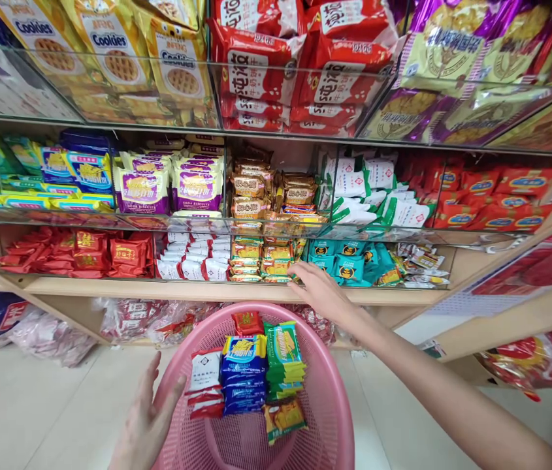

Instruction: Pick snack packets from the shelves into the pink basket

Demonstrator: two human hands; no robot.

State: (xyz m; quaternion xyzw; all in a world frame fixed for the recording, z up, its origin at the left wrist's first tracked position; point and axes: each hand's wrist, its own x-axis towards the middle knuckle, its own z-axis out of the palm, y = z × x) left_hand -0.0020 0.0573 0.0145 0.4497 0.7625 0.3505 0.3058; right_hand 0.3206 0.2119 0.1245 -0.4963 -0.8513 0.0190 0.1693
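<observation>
My right hand (322, 290) stretches forward to the lowest shelf, fingers spread and flat, its tips at the yellow-and-green snack packets (260, 260) beside the teal packets (341, 261); it holds nothing. My left hand (151, 414) is open, palm against the left rim of a pink mesh basket (327, 405) in front of me. Inside the basket lie small packets: blue ones (243, 369), green ones (283, 356), white-and-red ones (206, 378), a red one (247, 322) and an orange one (283, 418).
Glass-fronted shelves hold stacked snacks: red packets (89, 251) at lower left, purple soda biscuits (168, 186), brown packets (266, 189), cookie bags (109, 46) on top. Bagged goods (50, 333) lie on the tiled floor under the shelf. A wooden shelf board (525, 307) slants at right.
</observation>
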